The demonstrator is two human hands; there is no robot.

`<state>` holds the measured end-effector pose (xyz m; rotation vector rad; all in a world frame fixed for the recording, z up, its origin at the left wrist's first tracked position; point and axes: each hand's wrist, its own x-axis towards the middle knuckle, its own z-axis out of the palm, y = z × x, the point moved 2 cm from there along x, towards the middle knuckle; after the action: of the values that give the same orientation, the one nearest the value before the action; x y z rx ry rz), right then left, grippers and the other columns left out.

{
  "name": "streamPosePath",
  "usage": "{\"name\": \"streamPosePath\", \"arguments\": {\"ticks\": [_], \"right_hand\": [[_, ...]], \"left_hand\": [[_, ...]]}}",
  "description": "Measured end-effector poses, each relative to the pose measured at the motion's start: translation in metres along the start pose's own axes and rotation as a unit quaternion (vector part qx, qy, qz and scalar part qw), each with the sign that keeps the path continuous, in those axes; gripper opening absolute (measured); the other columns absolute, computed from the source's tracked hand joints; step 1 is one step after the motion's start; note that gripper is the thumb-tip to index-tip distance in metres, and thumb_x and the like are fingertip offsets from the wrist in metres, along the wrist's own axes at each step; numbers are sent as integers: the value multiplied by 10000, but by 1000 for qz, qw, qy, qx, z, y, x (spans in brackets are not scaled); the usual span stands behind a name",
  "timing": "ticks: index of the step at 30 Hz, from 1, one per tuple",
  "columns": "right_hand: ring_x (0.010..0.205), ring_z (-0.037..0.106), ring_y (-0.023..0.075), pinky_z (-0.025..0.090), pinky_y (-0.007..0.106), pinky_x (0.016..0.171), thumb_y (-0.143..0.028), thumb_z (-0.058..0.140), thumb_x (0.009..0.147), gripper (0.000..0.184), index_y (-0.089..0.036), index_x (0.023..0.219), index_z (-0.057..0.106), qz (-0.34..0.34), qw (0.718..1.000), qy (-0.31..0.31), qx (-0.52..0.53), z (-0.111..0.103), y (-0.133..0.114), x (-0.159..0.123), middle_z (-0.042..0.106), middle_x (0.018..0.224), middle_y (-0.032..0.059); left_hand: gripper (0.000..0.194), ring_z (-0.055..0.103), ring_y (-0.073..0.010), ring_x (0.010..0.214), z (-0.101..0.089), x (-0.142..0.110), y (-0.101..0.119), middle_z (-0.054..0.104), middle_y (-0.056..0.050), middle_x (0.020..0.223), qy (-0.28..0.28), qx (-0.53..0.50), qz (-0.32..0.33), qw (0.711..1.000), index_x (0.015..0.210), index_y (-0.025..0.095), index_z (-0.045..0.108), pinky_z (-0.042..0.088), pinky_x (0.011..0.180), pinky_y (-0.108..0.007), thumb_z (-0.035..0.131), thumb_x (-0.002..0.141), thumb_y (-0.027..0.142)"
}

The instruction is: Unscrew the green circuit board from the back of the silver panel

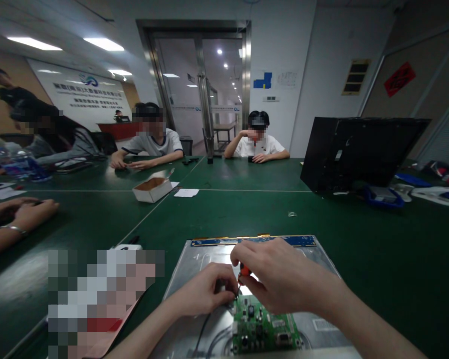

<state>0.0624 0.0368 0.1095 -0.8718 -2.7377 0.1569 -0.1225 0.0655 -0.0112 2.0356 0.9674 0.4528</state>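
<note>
My right hand [271,274] grips the orange handle of a screwdriver [244,270], whose thin shaft points down at the upper left corner of a green circuit board [264,326]. Close beside the tip, my left hand [213,289] has thumb and fingers pinched together at that corner; what they hold, if anything, is too small to make out. The board lies on a silver metal panel [194,264] with a blue strip board [254,241] along its far edge. Dark cables [205,331] run over the panel left of the board.
Left of the panel lies a blurred-out pinkish item [127,304]. Farther off are an open white box [153,189], paper [186,193] and a small plastic bag [292,214]. A black monitor-like casing [359,154] stands at right. Several people sit around the green table [247,209].
</note>
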Motion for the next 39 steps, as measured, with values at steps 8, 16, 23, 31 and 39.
{"name": "streamPosePath", "arguments": {"ticks": [8, 16, 23, 31, 39], "right_hand": [[660, 500, 131, 247, 275, 515, -225, 546, 847, 90, -185, 919, 509, -8, 1000, 6, -12, -1, 3, 1, 624, 877, 19], [606, 484, 122, 213, 278, 493, -266, 517, 912, 74, -197, 928, 539, 22, 999, 9, -37, 1, 6, 3, 630, 823, 4], [718, 523, 143, 287, 278, 527, -194, 559, 816, 135, -177, 945, 524, -4, 1000, -9, -1, -3, 4, 1, 619, 938, 40], [613, 496, 124, 223, 278, 500, -269, 569, 894, 83, -192, 894, 537, 19, 999, -2, -33, 0, 6, 2, 625, 795, -2], [654, 487, 132, 251, 269, 502, -188, 544, 820, 143, -178, 957, 507, 0, 1000, -16, 1, -3, -1, -1, 615, 909, 29]], "left_hand": [[106, 543, -155, 698, -1, 0, 3, 629, 7, 764, 1, -3, 4, 1000, 823, 157, 650, 407, 631, -231, 608, 738, 109], [120, 562, -167, 716, -3, 1, 4, 644, 2, 769, 2, 6, 13, 1000, 802, 165, 657, 422, 645, -243, 591, 718, 111], [130, 555, -166, 719, -3, 1, 4, 654, 4, 779, -8, 29, 14, 999, 800, 168, 663, 417, 650, -239, 589, 706, 114], [113, 510, -146, 652, -2, 2, 1, 602, 21, 712, 4, 21, 8, 1000, 777, 168, 649, 381, 590, -226, 598, 696, 109], [135, 566, -171, 750, -2, 0, 6, 655, -4, 804, 10, -4, 20, 1000, 798, 162, 655, 434, 684, -251, 590, 707, 87]]}}
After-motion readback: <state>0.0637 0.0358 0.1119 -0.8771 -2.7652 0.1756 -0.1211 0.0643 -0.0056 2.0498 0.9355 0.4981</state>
